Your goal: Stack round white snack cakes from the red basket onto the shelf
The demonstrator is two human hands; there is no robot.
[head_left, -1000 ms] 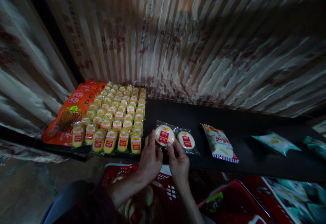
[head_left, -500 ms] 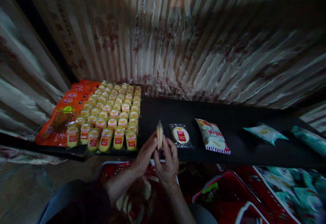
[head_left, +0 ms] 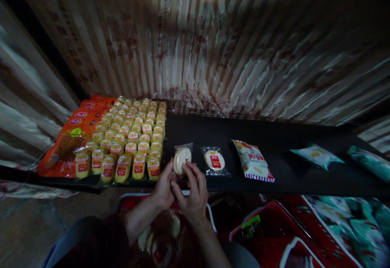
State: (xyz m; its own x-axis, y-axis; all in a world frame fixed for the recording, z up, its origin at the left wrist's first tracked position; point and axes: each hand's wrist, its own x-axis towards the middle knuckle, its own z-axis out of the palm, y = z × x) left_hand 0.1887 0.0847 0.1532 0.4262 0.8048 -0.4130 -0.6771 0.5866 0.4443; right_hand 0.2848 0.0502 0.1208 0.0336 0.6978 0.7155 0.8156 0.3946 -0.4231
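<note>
Where a wrapped cake point(head_left: 182, 159) is held, striped curtains point(head_left: 213, 36) back the black shelf point(head_left: 274, 134).

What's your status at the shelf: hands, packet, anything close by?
Left hand and right hand both pinch the round pale cake in clear wrapper, tipped up. Twin red-labelled round cake flat on black shelf, just right. Yellow packet rows left.

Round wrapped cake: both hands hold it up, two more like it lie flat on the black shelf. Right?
No: only one other cake lies flat on the black shelf, right of the held cake. Left hand and right hand both hold that one, per the head view.
</note>
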